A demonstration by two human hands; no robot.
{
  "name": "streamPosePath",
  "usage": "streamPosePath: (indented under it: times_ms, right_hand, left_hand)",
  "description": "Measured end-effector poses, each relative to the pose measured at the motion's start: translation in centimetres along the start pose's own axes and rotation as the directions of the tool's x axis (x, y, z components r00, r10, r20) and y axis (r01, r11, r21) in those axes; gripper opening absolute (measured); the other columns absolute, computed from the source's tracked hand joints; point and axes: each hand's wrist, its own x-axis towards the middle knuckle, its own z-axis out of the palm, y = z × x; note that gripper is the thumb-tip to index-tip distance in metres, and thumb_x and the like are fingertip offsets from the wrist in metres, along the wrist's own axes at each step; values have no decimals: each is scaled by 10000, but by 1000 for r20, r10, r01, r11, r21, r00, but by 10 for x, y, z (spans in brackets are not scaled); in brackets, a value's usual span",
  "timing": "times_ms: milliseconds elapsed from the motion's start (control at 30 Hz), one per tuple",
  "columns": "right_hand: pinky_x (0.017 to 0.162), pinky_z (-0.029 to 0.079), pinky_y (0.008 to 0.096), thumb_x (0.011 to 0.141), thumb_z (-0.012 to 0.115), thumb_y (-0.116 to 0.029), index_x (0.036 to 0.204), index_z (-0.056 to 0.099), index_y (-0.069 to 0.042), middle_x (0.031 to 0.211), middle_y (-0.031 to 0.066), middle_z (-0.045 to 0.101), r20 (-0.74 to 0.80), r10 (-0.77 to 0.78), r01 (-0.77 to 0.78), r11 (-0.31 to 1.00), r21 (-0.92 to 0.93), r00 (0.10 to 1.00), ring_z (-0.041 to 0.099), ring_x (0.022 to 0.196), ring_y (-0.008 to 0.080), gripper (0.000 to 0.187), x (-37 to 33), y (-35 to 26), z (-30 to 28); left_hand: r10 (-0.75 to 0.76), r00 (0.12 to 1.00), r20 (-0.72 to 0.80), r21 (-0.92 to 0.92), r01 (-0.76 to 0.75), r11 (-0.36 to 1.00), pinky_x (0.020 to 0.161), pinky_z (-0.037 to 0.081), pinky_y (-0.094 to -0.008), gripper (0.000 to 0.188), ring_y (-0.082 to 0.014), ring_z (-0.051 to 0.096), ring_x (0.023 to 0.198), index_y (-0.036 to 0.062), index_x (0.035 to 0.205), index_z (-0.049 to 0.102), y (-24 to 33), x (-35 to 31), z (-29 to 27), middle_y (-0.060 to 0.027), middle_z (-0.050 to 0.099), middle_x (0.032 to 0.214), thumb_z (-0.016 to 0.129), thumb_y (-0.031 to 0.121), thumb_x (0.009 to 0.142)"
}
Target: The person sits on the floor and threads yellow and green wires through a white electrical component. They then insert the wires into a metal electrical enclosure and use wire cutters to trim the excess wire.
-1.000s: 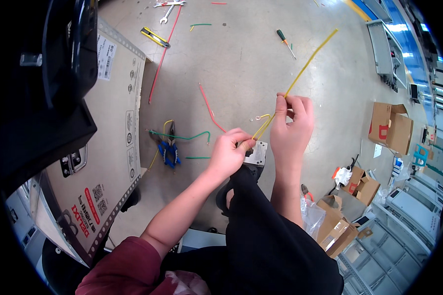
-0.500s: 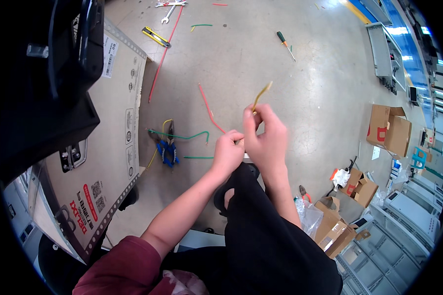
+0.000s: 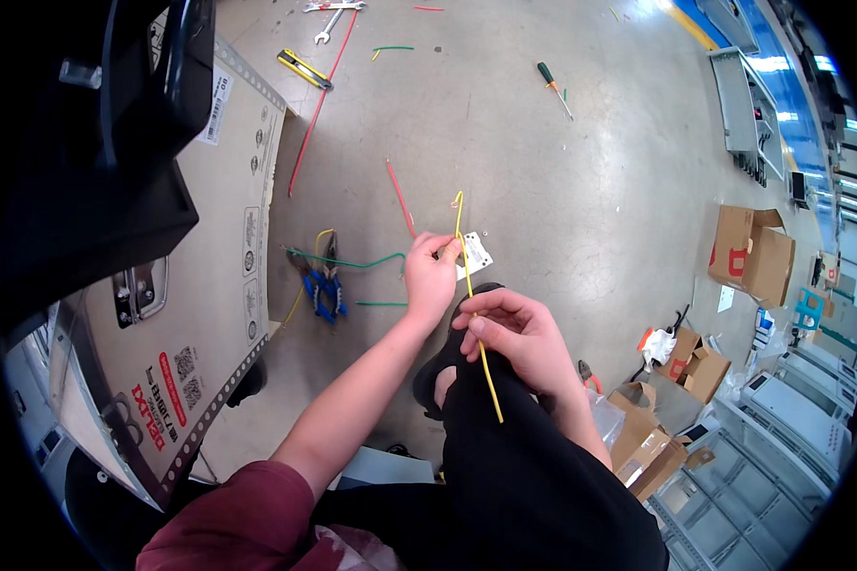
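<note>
A thin yellow wire (image 3: pixel 467 273) runs lengthwise in front of me, its far end bent into a small hook. My left hand (image 3: pixel 432 279) pinches it near that bend between thumb and fingers. Lower down, over my dark trouser leg, the thumb and fingers of my right hand (image 3: pixel 522 335) close on the same wire, and its near end sticks out below them. A white plate (image 3: pixel 476 250) with small markings lies on the floor just beyond my shoe, partly behind the wire. Beside my left hand is a red wire (image 3: pixel 400 198).
Blue-handled pliers (image 3: pixel 326 295) lie left among green and yellow wires. Farther off are a yellow utility knife (image 3: pixel 304 69), a wrench (image 3: pixel 328 29), a long red wire (image 3: pixel 316 114) and a screwdriver (image 3: pixel 553 88). A large carton (image 3: pixel 224 219) borders the left; cardboard boxes (image 3: pixel 752 254) stand right.
My right hand has moved down toward me along the yellow wire, which now stretches out below it. My left hand has shifted slightly left and far, and the white plate shows more.
</note>
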Motion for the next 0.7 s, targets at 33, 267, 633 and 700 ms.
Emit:
streamPosePath:
  times_ms: [33, 267, 633, 700]
  right_hand:
    - [774, 634, 314, 1069, 690, -58, 1416, 620, 30, 1010, 138, 779, -2, 31, -30, 995, 100, 1000, 764, 855, 193, 366, 0, 5, -4]
    - [659, 630, 306, 1097, 679, -139, 1390, 637, 43, 936, 105, 758, 150, 306, -335, 912, 235, 940, 738, 708, 193, 347, -18, 15, -48]
    - [830, 542, 260, 1038, 690, -2, 1184, 753, -6, 1042, 24, 747, -217, -388, 209, 799, -564, 896, 665, 890, 93, 159, 25, 63, -45]
    - [847, 541, 258, 1037, 691, 12, 1182, 751, 0, 1039, 24, 736, -281, -442, 294, 848, -441, 852, 662, 915, 87, 157, 46, 71, -45]
  left_hand:
    - [9, 1000, -1, 19, -9, 1000, 849, 527, -347, 172, -231, 675, 937, -38, 1032, 807, -1, 4, 0, -101, 713, 962, 772, 124, 986]
    - [222, 974, -52, 173, -210, 962, 881, 512, -413, 139, -315, 645, 959, -4, 966, 822, 2, 37, -4, -113, 708, 924, 779, 126, 945]
    - [-44, 996, 81, 118, 35, 992, 789, 537, -344, 182, -200, 701, 845, -19, 1045, 836, 11, 44, 4, -94, 744, 956, 816, 140, 958]
    - [-77, 991, 113, 119, 63, 991, 792, 540, -346, 188, -198, 704, 846, -16, 1042, 840, 10, 37, 7, -96, 748, 958, 825, 149, 953]
